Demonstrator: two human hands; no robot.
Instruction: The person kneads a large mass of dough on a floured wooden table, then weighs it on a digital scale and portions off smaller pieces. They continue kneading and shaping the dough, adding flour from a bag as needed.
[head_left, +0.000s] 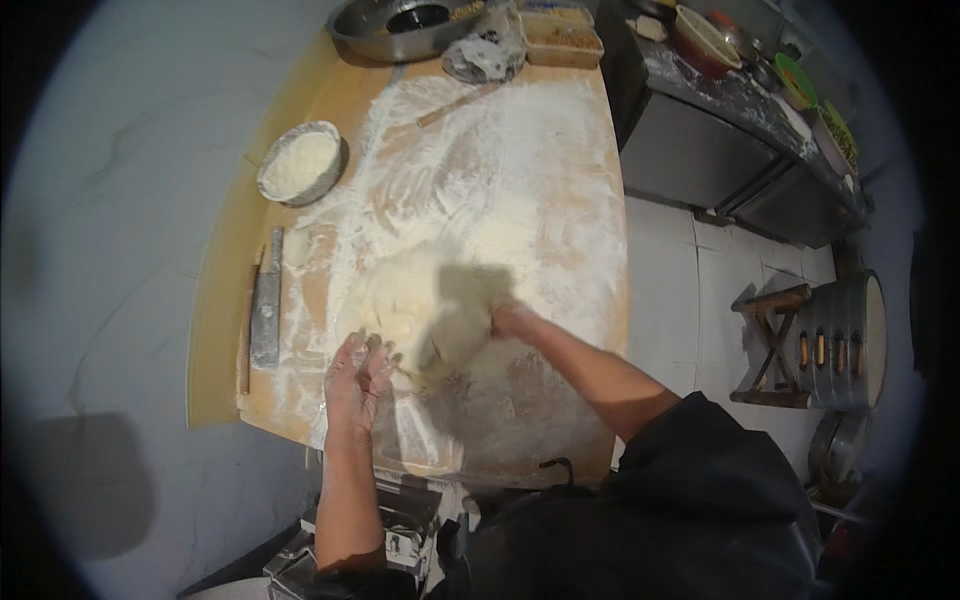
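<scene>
A broad pale mass of dough (397, 307) lies on the floured wooden table (547, 420) before me, with part of it in shadow. At its near left edge is my left hand (361, 382), dusted with flour. Its fingers are curled and apart, and I see nothing held in them. My right hand (514, 319) is blurred at the right side of the dough. Its fingertips are hard to make out, so whether it grips the dough does not show.
A cleaver (265, 319) and a thin wooden stick (248, 330) lie by the left edge. Beyond stand a bowl of flour (300, 165), a rolling pin (457, 105), a large metal basin (367, 41) and a plastic bag (484, 58). A steel counter (690, 150) stands right.
</scene>
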